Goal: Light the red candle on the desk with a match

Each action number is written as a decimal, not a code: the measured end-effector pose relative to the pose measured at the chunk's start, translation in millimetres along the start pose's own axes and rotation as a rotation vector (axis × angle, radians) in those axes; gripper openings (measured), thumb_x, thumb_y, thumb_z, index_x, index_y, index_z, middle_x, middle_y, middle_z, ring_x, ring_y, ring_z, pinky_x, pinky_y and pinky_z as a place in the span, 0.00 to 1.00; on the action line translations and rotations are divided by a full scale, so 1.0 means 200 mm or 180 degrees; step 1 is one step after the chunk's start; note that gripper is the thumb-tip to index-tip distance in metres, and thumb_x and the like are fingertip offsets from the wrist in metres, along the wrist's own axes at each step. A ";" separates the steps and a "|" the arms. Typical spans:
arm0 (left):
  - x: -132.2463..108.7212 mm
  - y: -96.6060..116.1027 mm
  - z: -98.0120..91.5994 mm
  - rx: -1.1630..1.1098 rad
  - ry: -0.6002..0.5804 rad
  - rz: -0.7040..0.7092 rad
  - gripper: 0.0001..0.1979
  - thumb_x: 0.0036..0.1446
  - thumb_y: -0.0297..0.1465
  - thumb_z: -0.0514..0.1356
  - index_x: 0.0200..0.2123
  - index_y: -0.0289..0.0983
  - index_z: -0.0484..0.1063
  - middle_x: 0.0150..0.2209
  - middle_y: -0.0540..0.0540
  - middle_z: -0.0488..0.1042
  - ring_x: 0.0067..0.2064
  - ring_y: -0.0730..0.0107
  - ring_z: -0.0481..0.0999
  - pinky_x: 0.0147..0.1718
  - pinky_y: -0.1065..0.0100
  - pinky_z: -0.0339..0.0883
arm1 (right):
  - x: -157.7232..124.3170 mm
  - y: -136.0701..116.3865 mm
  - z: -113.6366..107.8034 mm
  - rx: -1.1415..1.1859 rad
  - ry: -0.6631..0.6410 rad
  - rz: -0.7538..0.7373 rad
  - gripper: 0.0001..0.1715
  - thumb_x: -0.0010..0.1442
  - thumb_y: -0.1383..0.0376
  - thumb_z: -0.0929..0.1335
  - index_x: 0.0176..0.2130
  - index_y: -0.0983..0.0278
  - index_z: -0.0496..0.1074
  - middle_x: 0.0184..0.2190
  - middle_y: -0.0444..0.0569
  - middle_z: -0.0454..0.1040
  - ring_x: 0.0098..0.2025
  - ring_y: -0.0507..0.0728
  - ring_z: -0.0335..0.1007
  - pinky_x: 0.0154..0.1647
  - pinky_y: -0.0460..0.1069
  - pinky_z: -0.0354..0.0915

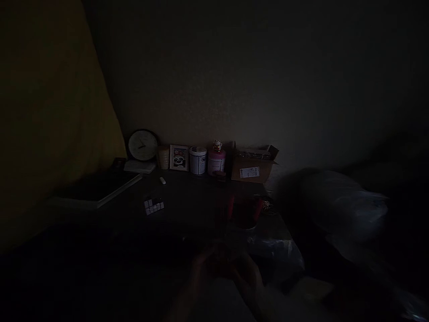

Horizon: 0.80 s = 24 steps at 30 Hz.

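Note:
The view is very dark. Low in the middle, my left hand (202, 259) and my right hand (248, 270) are close together, a little in front of the table's near edge. Both look curled inward around something dark and faintly reddish between them, too dim to name. Just beyond my right hand, a dark object with two upright red sides (258, 209) stands on the table (191, 197). Clear plastic wrapping (273, 248) lies at the table's near right corner. Most of my fingers are lost in shadow.
Along the wall stand a round clock (143, 145), a panda picture frame (179, 158), two canisters (198, 161) and an open cardboard box (253, 169). White tiles or blocks (153, 206) lie left of centre. A pale plastic bag (345, 205) bulges at right.

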<state>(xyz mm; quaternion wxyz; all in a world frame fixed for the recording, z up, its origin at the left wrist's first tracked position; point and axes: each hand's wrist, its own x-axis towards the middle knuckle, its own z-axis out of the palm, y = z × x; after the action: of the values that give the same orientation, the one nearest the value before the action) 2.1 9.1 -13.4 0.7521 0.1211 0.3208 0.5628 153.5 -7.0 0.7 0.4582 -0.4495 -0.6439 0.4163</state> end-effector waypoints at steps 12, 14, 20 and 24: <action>-0.01 0.01 0.00 0.0559 -0.0121 0.0429 0.06 0.48 0.33 0.64 0.29 0.37 0.77 0.41 0.43 0.78 0.54 0.56 0.68 0.52 0.62 0.59 | 0.00 -0.09 -0.01 0.0509 0.0022 0.0350 0.17 0.55 0.53 0.68 0.40 0.61 0.71 0.40 0.51 0.76 0.41 0.61 0.74 0.40 0.52 0.71; 0.00 0.01 -0.02 0.0709 0.0019 0.0566 0.07 0.45 0.32 0.66 0.31 0.39 0.76 0.43 0.43 0.77 0.58 0.57 0.63 0.56 0.62 0.54 | 0.00 -0.07 -0.02 0.0430 0.0078 0.0394 0.18 0.56 0.53 0.67 0.43 0.61 0.70 0.42 0.51 0.75 0.42 0.61 0.74 0.43 0.53 0.70; 0.02 0.00 -0.06 0.1162 0.0033 0.0462 0.10 0.44 0.32 0.66 0.34 0.41 0.76 0.48 0.45 0.76 0.61 0.55 0.59 0.59 0.59 0.50 | 0.02 -0.04 -0.04 0.0136 0.0254 0.0335 0.21 0.54 0.51 0.68 0.42 0.62 0.70 0.40 0.52 0.76 0.43 0.63 0.73 0.38 0.51 0.71; 0.01 0.00 -0.03 0.1429 -0.0300 0.0586 0.16 0.43 0.35 0.67 0.38 0.41 0.76 0.49 0.44 0.75 0.58 0.52 0.65 0.58 0.56 0.54 | 0.02 -0.02 -0.04 0.0135 0.0360 0.0398 0.21 0.53 0.51 0.68 0.41 0.62 0.71 0.42 0.52 0.76 0.44 0.64 0.73 0.39 0.50 0.70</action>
<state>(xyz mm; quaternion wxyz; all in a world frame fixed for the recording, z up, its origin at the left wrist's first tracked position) -0.8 10.7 -18.7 0.6661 0.3400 0.3900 0.5373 160.3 -2.6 6.8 0.4763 -0.5019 -0.5787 0.4316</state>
